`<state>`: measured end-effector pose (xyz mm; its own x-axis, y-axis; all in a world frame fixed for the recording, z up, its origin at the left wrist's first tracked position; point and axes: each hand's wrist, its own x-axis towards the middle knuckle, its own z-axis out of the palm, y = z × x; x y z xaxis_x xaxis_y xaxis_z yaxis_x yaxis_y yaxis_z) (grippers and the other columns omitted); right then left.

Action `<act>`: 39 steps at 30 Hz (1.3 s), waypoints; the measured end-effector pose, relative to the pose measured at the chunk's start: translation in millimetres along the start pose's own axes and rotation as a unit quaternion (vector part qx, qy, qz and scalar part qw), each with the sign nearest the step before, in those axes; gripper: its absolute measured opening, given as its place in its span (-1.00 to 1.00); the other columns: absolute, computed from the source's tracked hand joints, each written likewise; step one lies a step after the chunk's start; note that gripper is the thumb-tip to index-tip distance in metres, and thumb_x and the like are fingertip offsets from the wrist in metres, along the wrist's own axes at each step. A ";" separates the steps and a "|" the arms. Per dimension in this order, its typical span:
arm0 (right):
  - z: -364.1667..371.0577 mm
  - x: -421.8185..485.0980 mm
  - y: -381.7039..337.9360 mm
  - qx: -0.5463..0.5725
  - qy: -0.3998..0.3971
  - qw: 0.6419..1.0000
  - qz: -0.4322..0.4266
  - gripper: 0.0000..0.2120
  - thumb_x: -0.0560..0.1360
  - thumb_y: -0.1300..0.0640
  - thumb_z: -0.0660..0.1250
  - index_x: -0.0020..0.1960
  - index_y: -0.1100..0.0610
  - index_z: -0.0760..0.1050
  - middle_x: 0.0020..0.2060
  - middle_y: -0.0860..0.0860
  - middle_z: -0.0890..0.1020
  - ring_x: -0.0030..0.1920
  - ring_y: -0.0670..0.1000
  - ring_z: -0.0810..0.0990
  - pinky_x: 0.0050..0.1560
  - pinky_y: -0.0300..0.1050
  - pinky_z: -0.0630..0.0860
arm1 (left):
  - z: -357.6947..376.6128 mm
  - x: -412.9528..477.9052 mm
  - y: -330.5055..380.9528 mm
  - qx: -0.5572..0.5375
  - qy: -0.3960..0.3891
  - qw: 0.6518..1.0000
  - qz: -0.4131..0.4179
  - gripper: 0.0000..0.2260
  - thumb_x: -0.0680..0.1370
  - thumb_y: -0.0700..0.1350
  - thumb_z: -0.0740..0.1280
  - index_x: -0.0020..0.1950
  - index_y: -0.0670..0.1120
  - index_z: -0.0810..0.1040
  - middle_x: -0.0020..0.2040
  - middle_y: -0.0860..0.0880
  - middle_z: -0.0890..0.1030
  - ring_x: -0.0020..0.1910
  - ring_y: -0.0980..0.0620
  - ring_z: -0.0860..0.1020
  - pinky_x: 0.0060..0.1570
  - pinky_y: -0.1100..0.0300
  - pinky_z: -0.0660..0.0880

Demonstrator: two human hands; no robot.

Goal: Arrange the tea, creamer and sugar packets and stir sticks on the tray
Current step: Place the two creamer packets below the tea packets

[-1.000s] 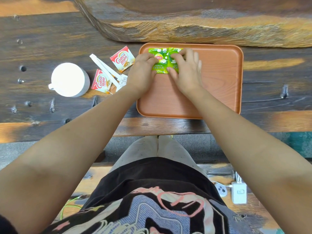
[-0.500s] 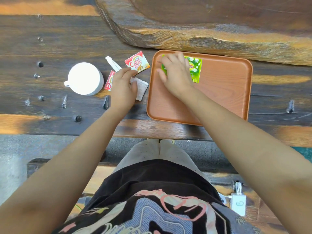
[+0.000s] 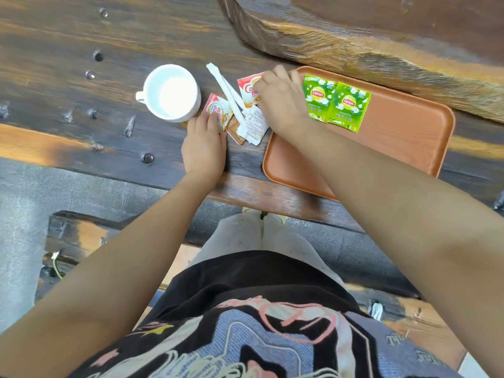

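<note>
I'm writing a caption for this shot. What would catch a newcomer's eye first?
Two bright green tea packets lie side by side at the far left end of the orange tray. Left of the tray, both hands reach into a loose pile: the left hand touches one red creamer packet, the right hand covers another, beside a white cup.

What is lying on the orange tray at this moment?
Two green tea packets lie side by side near the far left corner of the tray. The right hand and forearm cover the tray's left part, so anything beneath them is hidden.
</note>
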<state>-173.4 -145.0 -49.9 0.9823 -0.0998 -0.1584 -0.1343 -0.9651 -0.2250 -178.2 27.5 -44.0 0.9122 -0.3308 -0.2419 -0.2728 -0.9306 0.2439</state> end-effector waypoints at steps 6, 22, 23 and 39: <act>-7.4 -8.4 3.4 0.047 0.069 0.996 -0.007 -0.68 0.55 0.14 0.09 0.14 0.14 0.56 0.05 0.06 0.64 0.17 0.16 0.44 0.11 0.03 0.31 | -4.7 -4.6 -3.4 -0.012 0.051 0.999 0.011 -0.68 0.58 -0.14 0.07 0.26 -0.20 0.43 0.19 -0.23 0.55 0.20 -0.21 0.44 0.05 -0.07 0.43; -9.5 -161.5 22.4 0.111 0.169 0.969 0.140 -0.74 0.44 0.20 0.18 -0.01 0.18 0.62 -0.15 0.07 0.70 -0.12 0.18 0.56 -0.07 -0.03 0.53 | -60.0 -18.5 1.2 -0.301 0.106 0.945 -0.072 -0.73 0.56 -0.13 0.08 -0.07 -0.02 0.59 -0.23 -0.14 0.55 -0.22 -0.11 0.48 -0.20 0.17 0.37; -5.0 -161.6 21.1 0.104 0.150 0.973 0.141 -0.73 0.45 0.19 0.17 -0.02 0.18 0.62 -0.17 0.07 0.69 -0.13 0.18 0.56 -0.09 -0.04 0.54 | -62.1 -15.5 4.9 -0.352 0.081 0.929 -0.085 -0.73 0.55 -0.12 0.09 -0.15 0.09 0.56 -0.21 -0.10 0.57 -0.20 -0.10 0.52 -0.15 0.18 0.46; -0.5 -142.8 20.1 0.107 -0.023 0.988 0.110 -0.66 0.54 0.21 0.17 0.31 0.16 0.39 0.25 0.11 0.43 0.27 0.13 0.35 0.27 0.00 0.33 | -79.9 -14.8 28.2 -0.634 -0.090 0.735 -0.222 -0.69 0.57 -0.22 0.06 0.18 -0.22 0.52 -0.02 -0.19 0.66 -0.07 -0.04 0.67 -0.11 0.20 0.63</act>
<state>-316.3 -150.3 -31.3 0.9200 -0.2853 -0.2689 -0.3732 -0.8472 -0.3780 -174.9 18.7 41.5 0.7383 -0.1598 -0.6553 0.6490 -0.0966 0.7547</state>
